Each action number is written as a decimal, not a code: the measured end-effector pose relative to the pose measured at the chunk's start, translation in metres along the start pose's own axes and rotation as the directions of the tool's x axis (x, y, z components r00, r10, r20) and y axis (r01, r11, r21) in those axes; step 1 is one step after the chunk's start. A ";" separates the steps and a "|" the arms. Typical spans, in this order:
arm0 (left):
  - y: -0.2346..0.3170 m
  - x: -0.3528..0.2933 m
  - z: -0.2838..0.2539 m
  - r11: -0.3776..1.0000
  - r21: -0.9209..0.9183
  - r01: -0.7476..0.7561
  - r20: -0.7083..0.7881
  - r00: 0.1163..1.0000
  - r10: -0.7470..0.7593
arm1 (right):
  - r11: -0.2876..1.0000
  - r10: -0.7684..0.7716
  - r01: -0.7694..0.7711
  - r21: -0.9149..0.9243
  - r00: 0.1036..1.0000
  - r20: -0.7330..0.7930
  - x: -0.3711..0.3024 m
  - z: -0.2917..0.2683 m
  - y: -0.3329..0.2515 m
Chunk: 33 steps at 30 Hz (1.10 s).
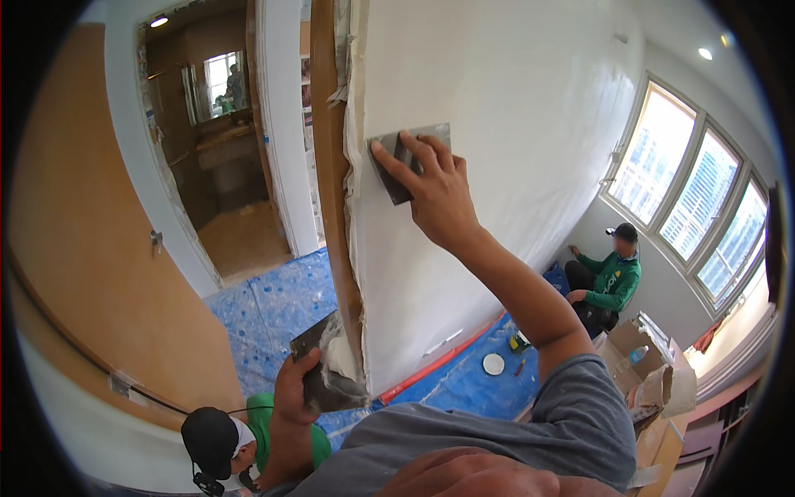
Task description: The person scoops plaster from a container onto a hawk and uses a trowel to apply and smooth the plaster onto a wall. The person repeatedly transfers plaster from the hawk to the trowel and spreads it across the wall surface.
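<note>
Head view: right grip [436, 186], spread wide, holds blade [389, 177] to wall [513, 124], likely for even pressure! Left grip [291, 393] clasps a plate [333, 396], paste [339, 354] aboard (handily near, I'd say).

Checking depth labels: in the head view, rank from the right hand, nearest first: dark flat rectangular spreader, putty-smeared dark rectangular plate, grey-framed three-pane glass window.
1. Spreader: in the right hand, against the white wall.
2. Plate: in the left hand, lower left.
3. Window: far wall, right side.
</note>
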<state>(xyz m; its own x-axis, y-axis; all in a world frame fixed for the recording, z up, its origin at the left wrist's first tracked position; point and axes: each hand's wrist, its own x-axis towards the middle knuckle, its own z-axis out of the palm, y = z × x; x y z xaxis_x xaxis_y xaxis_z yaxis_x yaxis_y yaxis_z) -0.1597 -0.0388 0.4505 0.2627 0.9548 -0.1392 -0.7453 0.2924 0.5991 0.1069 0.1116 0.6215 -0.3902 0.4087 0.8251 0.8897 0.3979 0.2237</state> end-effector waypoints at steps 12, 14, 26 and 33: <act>-0.017 -0.023 0.003 0.992 -0.026 -0.123 -0.072 0.990 0.121 | 0.997 -0.022 0.046 0.060 0.933 -0.360 0.237 -0.175 0.104; -0.025 -0.025 0.002 0.989 -0.066 -0.132 -0.097 0.987 0.125 | 0.998 -0.056 0.057 -0.007 0.923 -0.382 0.276 -0.187 0.111; -0.040 -0.005 0.011 0.955 -0.211 -0.210 -0.056 0.978 0.203 | 0.985 -0.172 0.172 -0.026 0.946 -0.274 0.285 -0.174 0.108; -0.032 0.018 0.044 0.934 -0.152 -0.324 0.026 0.943 0.331 | 0.973 -0.226 0.207 -0.098 0.936 -0.269 0.176 -0.108 0.098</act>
<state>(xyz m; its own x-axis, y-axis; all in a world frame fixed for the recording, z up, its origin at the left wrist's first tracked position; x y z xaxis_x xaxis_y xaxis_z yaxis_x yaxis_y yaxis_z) -0.1041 -0.0329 0.4641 0.0171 0.9960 0.0878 -0.8744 -0.0277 0.4845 0.1503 0.1342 0.8447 -0.5028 0.0720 0.8614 0.8087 0.3912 0.4393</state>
